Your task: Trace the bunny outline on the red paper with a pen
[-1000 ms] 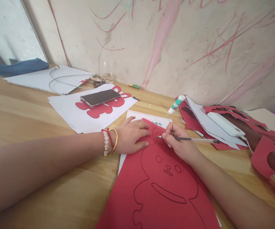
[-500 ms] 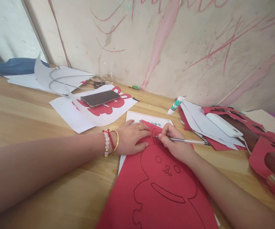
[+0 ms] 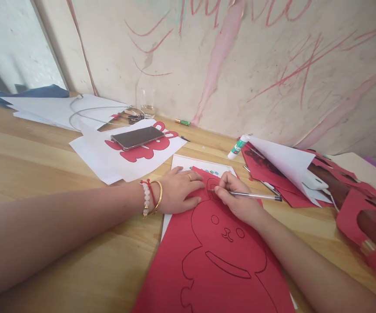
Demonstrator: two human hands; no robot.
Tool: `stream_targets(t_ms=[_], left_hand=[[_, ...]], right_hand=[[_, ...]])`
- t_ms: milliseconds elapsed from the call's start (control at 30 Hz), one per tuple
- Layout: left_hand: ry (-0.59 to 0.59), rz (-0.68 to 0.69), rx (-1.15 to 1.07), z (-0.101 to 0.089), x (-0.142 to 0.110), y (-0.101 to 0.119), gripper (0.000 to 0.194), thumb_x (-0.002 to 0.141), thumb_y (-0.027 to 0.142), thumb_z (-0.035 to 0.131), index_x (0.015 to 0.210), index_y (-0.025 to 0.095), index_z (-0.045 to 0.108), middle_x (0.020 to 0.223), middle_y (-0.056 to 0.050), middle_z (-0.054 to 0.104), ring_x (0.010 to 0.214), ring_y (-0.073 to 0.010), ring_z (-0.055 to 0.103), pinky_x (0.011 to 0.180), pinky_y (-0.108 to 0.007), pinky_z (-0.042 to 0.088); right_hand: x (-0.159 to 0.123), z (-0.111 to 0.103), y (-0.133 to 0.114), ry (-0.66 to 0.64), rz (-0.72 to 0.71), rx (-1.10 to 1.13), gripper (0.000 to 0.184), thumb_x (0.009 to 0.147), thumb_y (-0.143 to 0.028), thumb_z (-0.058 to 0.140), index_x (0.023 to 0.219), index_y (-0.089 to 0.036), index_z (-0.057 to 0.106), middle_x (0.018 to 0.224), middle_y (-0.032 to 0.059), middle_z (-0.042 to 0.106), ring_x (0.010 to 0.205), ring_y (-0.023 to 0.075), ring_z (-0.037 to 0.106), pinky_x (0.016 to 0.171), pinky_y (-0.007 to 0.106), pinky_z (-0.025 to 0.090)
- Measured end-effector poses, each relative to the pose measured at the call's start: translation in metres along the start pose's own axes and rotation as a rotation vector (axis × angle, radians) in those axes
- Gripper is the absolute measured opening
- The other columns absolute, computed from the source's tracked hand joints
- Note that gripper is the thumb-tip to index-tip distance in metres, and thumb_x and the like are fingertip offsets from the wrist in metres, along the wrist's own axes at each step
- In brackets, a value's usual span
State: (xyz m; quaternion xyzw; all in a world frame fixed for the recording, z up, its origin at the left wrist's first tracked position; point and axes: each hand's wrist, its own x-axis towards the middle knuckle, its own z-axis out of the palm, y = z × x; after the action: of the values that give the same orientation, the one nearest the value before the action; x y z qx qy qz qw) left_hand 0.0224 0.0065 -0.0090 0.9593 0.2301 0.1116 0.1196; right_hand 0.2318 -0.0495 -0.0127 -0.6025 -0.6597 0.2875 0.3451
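Observation:
A red sheet of paper (image 3: 220, 256) lies in front of me with a rabbit outline drawn on it in dark ink. My left hand (image 3: 183, 191) rests flat on its upper left part, fingers spread, with bracelets at the wrist. In my right hand (image 3: 235, 198) is a clear-barrelled pen (image 3: 256, 195), its tip on the paper inside the drawn ear. Beneath the red sheet a white printed pad (image 3: 204, 163) sticks out at the top. The lower end of the drawing runs out of view.
Beyond my left hand, a phone (image 3: 139, 137) lies on a sheet with a red rabbit picture (image 3: 160, 143). A glue stick (image 3: 238, 146) stands near the wall. To the right are white papers (image 3: 282, 163) and red cut-outs (image 3: 357, 217). A glass (image 3: 148, 104) stands at the back.
White sheets at the right have lifted and curled over the white device, and those at the left have settled flatter. The pen tip has shifted slightly within the ear; my left hand stays put.

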Motion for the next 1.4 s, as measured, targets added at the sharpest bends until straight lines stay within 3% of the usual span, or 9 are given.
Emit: stream_targets(t_ms=[600, 900, 1400], left_hand=[[0.015, 0.027, 0.047, -0.0008, 0.0003, 0.0001, 0.035, 0.091, 0.037, 0.041, 0.119, 0.022, 0.056, 0.134, -0.009, 0.054, 0.122, -0.0246, 0.05, 0.106, -0.048, 0.028], [0.0, 0.002, 0.009, 0.0005, 0.0, -0.0008, 0.038, 0.091, 0.038, 0.043, 0.122, 0.021, 0.055, 0.136, -0.009, 0.053, 0.126, -0.0262, 0.047, 0.109, -0.052, 0.025], [-0.013, 0.001, -0.003, 0.0007, 0.0005, -0.0009, 0.035, 0.091, 0.036, 0.043, 0.12, 0.021, 0.055, 0.138, -0.009, 0.05, 0.127, -0.025, 0.045, 0.111, -0.053, 0.021]], right_hand=[[-0.0008, -0.0011, -0.0008, -0.017, -0.048, -0.007, 0.018, 0.083, -0.021, 0.049, 0.069, -0.023, 0.038, 0.059, -0.0069, 0.037, 0.054, 0.0114, 0.032, 0.051, 0.025, 0.027], [-0.0001, -0.0011, 0.0039, -0.014, -0.026, 0.068, 0.018, 0.085, -0.025, 0.05, 0.071, -0.024, 0.038, 0.056, -0.0078, 0.038, 0.05, 0.0109, 0.033, 0.049, 0.025, 0.026], [-0.0018, -0.0023, -0.0028, 0.0, -0.041, -0.014, 0.019, 0.082, -0.02, 0.05, 0.068, -0.023, 0.037, 0.06, -0.0066, 0.036, 0.054, 0.0106, 0.032, 0.051, 0.025, 0.027]])
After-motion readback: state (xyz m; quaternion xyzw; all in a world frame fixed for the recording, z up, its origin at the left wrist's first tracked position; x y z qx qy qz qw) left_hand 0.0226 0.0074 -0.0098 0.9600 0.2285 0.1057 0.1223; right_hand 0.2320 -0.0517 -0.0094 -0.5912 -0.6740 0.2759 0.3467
